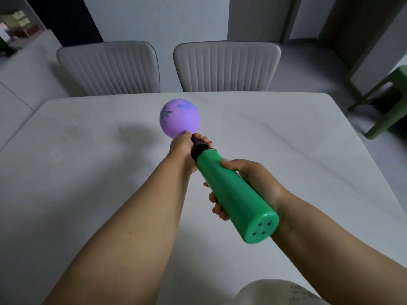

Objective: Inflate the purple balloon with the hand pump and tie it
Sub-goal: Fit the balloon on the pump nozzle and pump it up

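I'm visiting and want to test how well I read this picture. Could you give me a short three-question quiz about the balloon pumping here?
1. True or false: the purple balloon is already tied off and lying loose on the table.
2. Which hand grips the body of the green pump? A) left hand B) right hand C) neither
3. Fill in: behind the table stand two grey ____.

Key: 1. False: it is partly inflated, and the left hand holds its neck on the pump's nozzle. 2. B. 3. chairs.
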